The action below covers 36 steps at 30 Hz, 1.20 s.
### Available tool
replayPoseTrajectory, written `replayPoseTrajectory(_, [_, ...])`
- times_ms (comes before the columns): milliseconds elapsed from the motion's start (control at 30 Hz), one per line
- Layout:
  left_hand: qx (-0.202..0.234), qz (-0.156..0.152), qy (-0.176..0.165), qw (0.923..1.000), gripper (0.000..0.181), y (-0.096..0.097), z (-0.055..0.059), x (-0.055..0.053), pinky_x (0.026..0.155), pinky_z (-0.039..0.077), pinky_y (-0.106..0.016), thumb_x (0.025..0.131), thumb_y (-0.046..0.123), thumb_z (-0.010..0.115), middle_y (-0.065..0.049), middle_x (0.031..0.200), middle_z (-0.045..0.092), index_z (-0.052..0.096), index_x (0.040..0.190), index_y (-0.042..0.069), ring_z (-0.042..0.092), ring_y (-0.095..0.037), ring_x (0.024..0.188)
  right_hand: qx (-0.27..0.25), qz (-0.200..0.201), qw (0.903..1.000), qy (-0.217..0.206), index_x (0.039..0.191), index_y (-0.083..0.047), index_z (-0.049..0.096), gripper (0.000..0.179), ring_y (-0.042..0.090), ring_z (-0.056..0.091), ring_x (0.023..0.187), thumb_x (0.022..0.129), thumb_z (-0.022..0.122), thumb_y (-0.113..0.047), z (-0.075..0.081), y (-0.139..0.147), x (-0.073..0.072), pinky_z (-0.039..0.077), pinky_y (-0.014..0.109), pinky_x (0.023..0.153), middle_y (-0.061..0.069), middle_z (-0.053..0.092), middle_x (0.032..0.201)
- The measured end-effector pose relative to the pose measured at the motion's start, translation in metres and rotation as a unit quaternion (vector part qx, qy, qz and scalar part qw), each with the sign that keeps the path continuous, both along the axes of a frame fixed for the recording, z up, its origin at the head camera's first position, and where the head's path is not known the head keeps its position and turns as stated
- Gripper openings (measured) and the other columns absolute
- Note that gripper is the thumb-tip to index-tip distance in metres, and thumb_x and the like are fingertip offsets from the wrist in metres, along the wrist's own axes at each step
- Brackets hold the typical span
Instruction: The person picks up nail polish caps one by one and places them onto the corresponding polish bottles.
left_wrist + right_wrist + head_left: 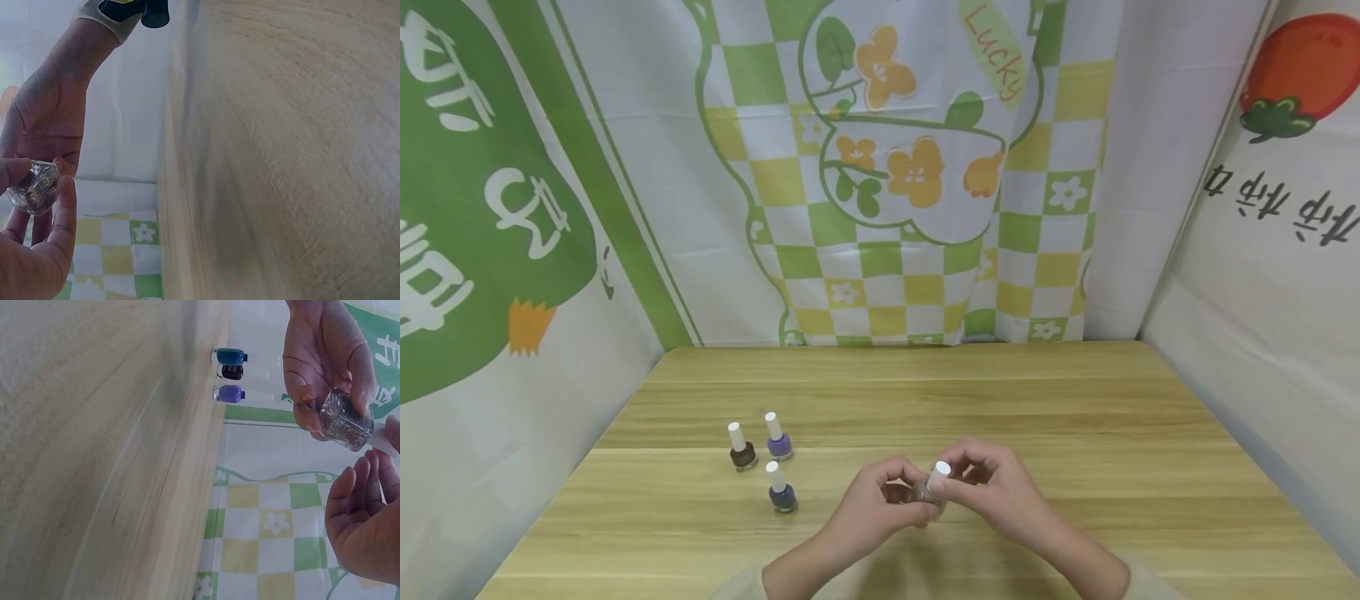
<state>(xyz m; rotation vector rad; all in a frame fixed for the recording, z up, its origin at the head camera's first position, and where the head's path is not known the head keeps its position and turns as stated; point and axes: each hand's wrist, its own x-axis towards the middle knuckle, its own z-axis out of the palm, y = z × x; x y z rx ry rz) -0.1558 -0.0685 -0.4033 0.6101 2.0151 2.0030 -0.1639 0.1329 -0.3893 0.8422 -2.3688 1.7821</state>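
A nail polish bottle with clear glass, silvery glitter (pixel 347 422) and a white cap (pixel 940 473) is held up between both hands, above the near part of the table. My left hand (pixel 880 504) grips the glass body between thumb and fingers. At the cap, my right hand (pixel 996 487) pinches with thumb and forefinger, its other fingers loosely curled. The cap sits on the bottle, tilted up to the right. In the left wrist view the glittery glass body (pixel 36 187) shows between the fingers, with the cap hidden.
Left of the hands, three more white-capped polish bottles stand on the wooden table (pixel 1037 392): a dark brown one (pixel 742 455), a purple one (pixel 780 446) and a dark blue one (pixel 782 498). Printed cloth (pixel 917 275) hangs along the back and both sides.
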Motion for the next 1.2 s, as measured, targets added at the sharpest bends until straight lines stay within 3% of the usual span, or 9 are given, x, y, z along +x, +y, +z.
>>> replayPoseTrajectory(433, [-0.008, 0.006, -0.007, 0.9999, 0.019, 0.002, 0.003, 0.001, 0.071, 0.058, -0.032, 0.081, 0.005, 0.075, -0.011, 0.106, 0.06, 0.064, 0.096, 0.001, 0.065, -0.02, 0.081, -0.006, 0.014, 0.9998, -0.014, 0.091, -0.015, 0.068, 0.007, 0.019, 0.059, 0.083, 0.087, 0.074, -0.015, 0.0, 0.002, 0.0, 0.05, 0.034, 0.074, 0.007, 0.068, 0.091])
replayPoseTrajectory(933, [-0.016, 0.022, 0.003, 0.9996, 0.021, 0.01, 0.004, -0.005, 0.073, 0.058, -0.032, 0.083, 0.012, 0.077, -0.006, 0.111, 0.065, 0.069, 0.099, 0.004, 0.068, -0.022, 0.084, 0.01, 0.015, 0.9998, -0.012, 0.097, -0.014, 0.068, 0.012, 0.02, 0.061, 0.088, 0.087, 0.074, -0.015, 0.001, 0.011, -0.003, 0.052, 0.035, 0.078, 0.0, 0.069, 0.094])
replayPoseTrajectory(1200, [-0.01, 0.026, -0.001, 0.9996, 0.022, 0.016, 0.0, -0.011, 0.074, 0.058, -0.032, 0.083, 0.008, 0.077, -0.007, 0.109, 0.063, 0.066, 0.101, 0.002, 0.068, -0.022, 0.086, 0.029, -0.011, 0.9995, -0.004, 0.097, -0.015, 0.069, 0.015, 0.018, 0.061, 0.088, 0.085, 0.076, -0.02, 0.001, 0.014, -0.005, 0.052, 0.033, 0.078, -0.002, 0.069, 0.093])
